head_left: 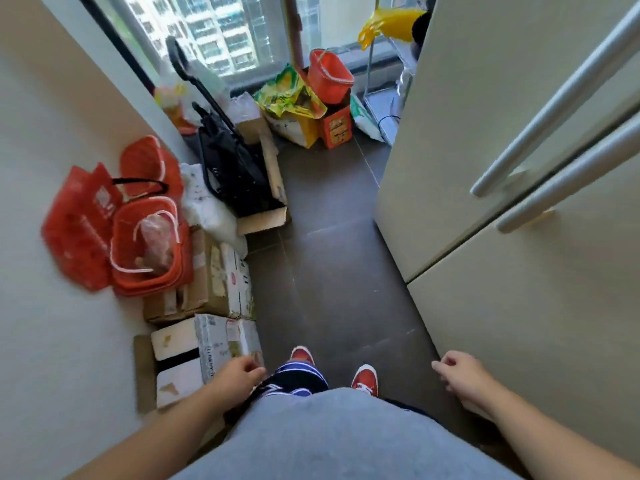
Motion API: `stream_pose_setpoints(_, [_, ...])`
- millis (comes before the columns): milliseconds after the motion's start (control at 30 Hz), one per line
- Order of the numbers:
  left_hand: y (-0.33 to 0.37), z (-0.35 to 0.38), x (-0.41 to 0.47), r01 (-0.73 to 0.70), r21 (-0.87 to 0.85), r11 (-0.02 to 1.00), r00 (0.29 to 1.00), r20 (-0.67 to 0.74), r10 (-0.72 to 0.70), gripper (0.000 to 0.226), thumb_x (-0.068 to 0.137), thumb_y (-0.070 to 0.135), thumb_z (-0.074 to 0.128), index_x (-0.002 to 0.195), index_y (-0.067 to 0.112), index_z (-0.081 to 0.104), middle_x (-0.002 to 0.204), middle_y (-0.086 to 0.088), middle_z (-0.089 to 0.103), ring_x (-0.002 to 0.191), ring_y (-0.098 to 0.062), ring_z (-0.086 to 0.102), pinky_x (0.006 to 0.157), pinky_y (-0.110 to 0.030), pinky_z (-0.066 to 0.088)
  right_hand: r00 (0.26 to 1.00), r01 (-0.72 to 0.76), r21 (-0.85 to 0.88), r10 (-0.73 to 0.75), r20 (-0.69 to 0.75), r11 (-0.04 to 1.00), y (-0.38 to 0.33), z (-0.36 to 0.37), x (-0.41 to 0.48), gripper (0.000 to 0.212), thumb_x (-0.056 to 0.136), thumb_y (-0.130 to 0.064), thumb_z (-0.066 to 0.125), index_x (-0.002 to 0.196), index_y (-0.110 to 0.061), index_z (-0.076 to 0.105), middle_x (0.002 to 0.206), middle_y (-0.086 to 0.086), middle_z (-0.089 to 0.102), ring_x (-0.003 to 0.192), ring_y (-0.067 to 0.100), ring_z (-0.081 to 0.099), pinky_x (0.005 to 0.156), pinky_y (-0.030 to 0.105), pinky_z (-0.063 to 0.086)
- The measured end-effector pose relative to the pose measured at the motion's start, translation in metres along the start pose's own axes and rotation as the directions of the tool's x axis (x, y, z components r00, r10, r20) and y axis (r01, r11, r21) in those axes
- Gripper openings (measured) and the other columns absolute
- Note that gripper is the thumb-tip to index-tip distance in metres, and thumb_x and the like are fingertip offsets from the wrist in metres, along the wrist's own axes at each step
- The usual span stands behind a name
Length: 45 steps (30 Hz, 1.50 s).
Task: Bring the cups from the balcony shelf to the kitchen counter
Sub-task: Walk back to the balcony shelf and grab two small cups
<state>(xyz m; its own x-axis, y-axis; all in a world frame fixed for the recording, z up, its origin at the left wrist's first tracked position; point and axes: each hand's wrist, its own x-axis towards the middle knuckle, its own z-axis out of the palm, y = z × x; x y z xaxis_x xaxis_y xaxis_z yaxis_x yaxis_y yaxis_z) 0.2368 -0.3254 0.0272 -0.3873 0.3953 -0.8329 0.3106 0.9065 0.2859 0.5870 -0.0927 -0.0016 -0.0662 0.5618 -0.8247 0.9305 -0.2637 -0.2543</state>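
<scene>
No cups show in this view. A metal-framed shelf (391, 95) stands at the far right corner by the window, mostly hidden behind the fridge. My left hand (239, 372) hangs at my side with loosely curled fingers and holds nothing. My right hand (460, 374) is also empty, fingers loosely bent, close to the fridge front. My red shoes (363, 377) stand on the dark tiled floor (332, 265) of a narrow balcony passage.
A tall cream fridge (512, 168) with long handles fills the right side. Along the left wall lie cardboard boxes (207, 282), red baskets (149, 244), a red bag and a black folded trolley (228, 161). At the far end sit a red bucket (329, 76) and yellow bags.
</scene>
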Motion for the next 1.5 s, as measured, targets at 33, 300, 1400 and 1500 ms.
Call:
stream_pose_setpoints(33, [-0.005, -0.006, 0.001, 0.04, -0.04, 0.998, 0.999, -0.005, -0.041, 0.019, 0.096, 0.033, 0.055, 0.094, 0.016, 0.065, 0.097, -0.006, 0.067, 0.088, -0.021, 0.062, 0.082, -0.036, 0.053, 0.999, 0.036, -0.027, -0.036, 0.002, 0.999, -0.027, -0.009, 0.012, 0.028, 0.089, -0.025, 0.064, 0.066, -0.012, 0.055, 0.069, 0.012, 0.066, 0.062, 0.025, 0.059, 0.061, 0.029, 0.042])
stream_pose_setpoints(300, [-0.024, -0.078, 0.064, 0.193, -0.132, 0.972, 0.981, 0.004, -0.194, 0.019, 0.096, 0.027, 0.055, 0.079, 0.021, 0.061, 0.088, -0.005, 0.065, 0.075, -0.015, 0.059, 0.062, -0.027, 0.047, 0.974, 0.227, -0.208, -0.224, 0.038, 0.951, -0.216, -0.034, 0.086, 0.026, 0.091, -0.026, 0.063, 0.069, -0.013, 0.056, 0.077, 0.012, 0.068, 0.072, 0.026, 0.061, 0.065, 0.031, 0.045])
stream_pose_setpoints(1400, [0.52, -0.445, 0.279, -0.604, -0.243, 0.759, 0.797, -0.198, 0.571, 0.011, 0.09, 0.033, 0.06, 0.087, 0.028, 0.07, 0.086, 0.001, 0.075, 0.081, -0.015, 0.069, 0.076, -0.038, 0.055, 0.841, 0.541, 0.297, -0.495, -0.221, 0.787, -0.598, -0.304, 0.216, 0.021, 0.078, -0.044, 0.062, 0.074, -0.023, 0.065, 0.07, 0.004, 0.072, 0.066, 0.018, 0.071, 0.06, 0.033, 0.05])
stream_pose_setpoints(1500, [0.573, -0.471, 0.281, -0.7, -0.208, 0.684, 0.714, -0.203, 0.67, 0.019, 0.079, 0.053, 0.054, 0.09, 0.043, 0.067, 0.088, 0.014, 0.074, 0.081, -0.003, 0.068, 0.075, -0.031, 0.056, 0.785, 0.618, 0.337, -0.528, -0.325, 0.71, -0.638, -0.342, 0.21, 0.024, 0.073, -0.051, 0.058, 0.076, -0.028, 0.065, 0.073, 0.003, 0.072, 0.066, 0.014, 0.071, 0.064, 0.034, 0.053])
